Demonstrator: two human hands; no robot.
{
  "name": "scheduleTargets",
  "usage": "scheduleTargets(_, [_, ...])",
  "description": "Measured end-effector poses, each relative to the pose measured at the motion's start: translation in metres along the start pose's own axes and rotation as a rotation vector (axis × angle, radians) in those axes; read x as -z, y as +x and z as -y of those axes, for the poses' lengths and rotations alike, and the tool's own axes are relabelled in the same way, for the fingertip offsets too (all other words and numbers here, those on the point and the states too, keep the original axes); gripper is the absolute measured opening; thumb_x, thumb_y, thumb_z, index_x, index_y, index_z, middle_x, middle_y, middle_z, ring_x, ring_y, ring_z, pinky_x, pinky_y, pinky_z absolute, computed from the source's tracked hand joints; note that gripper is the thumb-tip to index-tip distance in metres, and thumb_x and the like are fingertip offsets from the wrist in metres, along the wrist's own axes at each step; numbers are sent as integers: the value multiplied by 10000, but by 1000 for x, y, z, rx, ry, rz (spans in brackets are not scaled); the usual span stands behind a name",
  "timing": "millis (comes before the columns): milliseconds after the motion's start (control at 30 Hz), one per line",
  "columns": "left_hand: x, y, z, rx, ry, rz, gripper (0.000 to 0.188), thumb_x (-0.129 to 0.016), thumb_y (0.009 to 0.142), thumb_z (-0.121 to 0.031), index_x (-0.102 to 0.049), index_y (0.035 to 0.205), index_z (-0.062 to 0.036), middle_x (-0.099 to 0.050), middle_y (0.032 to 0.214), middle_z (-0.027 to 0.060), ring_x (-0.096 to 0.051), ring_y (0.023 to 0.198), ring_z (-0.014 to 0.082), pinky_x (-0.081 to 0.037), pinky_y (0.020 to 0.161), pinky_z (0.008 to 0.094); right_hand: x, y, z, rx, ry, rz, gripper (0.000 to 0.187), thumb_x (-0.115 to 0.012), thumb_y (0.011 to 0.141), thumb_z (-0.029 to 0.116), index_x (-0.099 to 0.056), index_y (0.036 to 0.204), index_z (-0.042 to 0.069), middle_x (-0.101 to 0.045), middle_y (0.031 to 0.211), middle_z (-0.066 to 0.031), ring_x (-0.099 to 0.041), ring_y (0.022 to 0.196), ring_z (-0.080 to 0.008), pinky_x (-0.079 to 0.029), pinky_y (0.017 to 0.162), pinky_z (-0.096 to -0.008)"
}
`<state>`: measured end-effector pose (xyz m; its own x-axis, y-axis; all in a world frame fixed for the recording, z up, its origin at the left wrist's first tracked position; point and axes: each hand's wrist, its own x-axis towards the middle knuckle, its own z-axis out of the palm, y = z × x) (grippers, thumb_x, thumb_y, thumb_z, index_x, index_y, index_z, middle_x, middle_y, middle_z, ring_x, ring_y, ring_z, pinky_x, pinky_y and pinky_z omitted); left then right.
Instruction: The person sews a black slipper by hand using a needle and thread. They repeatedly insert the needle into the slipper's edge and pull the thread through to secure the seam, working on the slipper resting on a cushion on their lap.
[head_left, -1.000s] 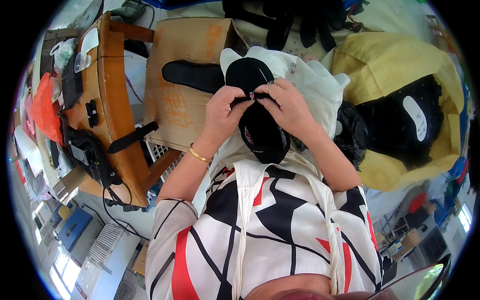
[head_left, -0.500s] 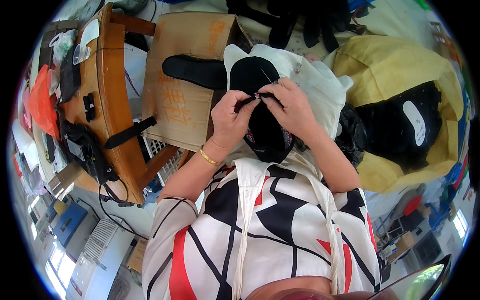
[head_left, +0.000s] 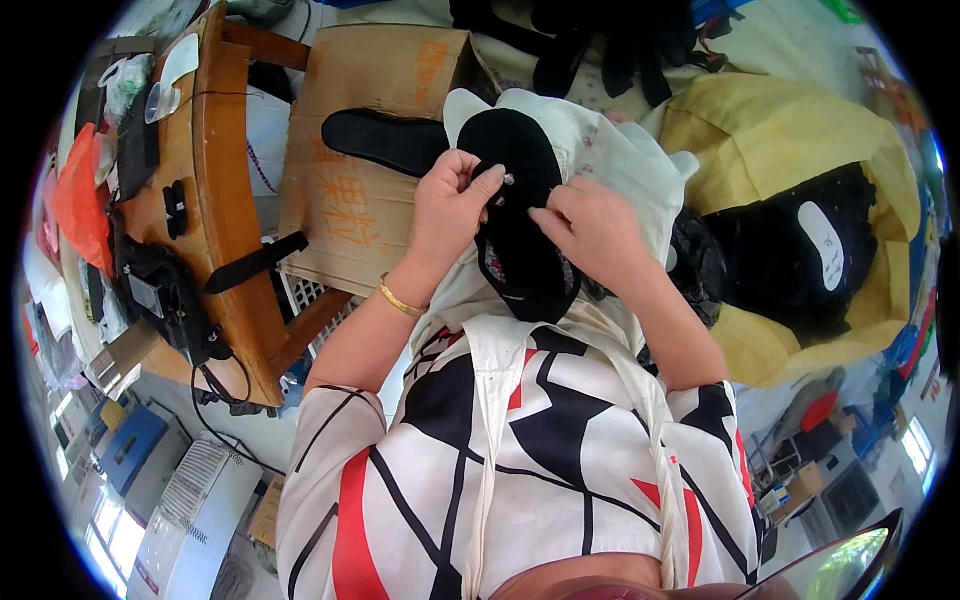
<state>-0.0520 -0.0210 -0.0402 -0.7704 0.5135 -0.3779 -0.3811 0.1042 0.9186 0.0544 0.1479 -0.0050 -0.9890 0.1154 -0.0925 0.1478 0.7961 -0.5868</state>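
Note:
A black fabric shoe piece (head_left: 520,215) lies on a white cloth (head_left: 620,160) over my lap. My left hand (head_left: 450,205), with a gold bangle at the wrist, pinches something tiny at its fingertips over the piece's upper middle. My right hand (head_left: 590,230) rests on the piece's right edge, fingers closed on it. The two hands' fingertips almost meet. What sits between the left fingertips is too small to make out.
A cardboard box (head_left: 365,150) with a black insole (head_left: 385,140) on it stands at upper left. Left of it is a wooden bench (head_left: 225,200) carrying black gear and cables. A yellow sack (head_left: 790,130) with black shoe parts (head_left: 800,250) sits at right.
My left hand has lifted slightly and pulled a little away from the right hand; the black piece stays on my lap. The view has shifted slightly.

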Motion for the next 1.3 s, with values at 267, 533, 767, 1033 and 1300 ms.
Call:
scheduleTargets(267, [-1, 0, -4, 82, 14, -16, 227, -702, 928, -196, -543, 861, -49, -602, 712, 0, -546, 564, 44, -393, 459, 193, 2, 1, -40, 65, -485, -238, 205, -675, 857, 178, -608, 707, 56, -586, 744, -80, -607, 726, -270, -501, 617, -375])
scheduleTargets(533, [-6, 3, -1, 57, -14, -39, 205, -697, 937, -210, -552, 852, -93, -585, 672, -23, -466, 480, 28, -347, 427, 179, -25, 28, 15, -256, 1687, -537, 183, -552, 1013, 229, -582, 936, 66, -561, 793, -18, -573, 756, -188, -499, 732, -343])
scheduleTargets(767, [-5, 7, 16, -89, 17, -63, 185, -702, 915, -128, -549, 860, -39, -558, 676, -22, -494, 604, 23, -419, 508, 202, -41, 13, -9, -284, 2113, -266, 170, -522, 1000, 227, -509, 888, 100, -450, 733, 1, -440, 675, -158, -432, 791, -348])
scheduleTargets(1033, [-1, 7, 21, -122, 93, -97, 218, -706, 922, -120, -528, 805, -75, -541, 692, -53, -452, 608, 8, -392, 525, 186, -42, -25, 0, -330, 2150, -362, 142, -535, 968, 179, -494, 855, 103, -413, 697, 8, -390, 636, -144, -397, 737, -346])
scheduleTargets(1300, [3, 10, 24, -217, 271, -104, 212, -735, 879, -135, -566, 829, -18, -532, 653, -14, -437, 613, 55, -405, 555, 235, -48, -33, -6, -330, 2210, -351, 140, -517, 979, 167, -505, 865, 86, -420, 700, 6, -401, 636, -150, -417, 754, -365])
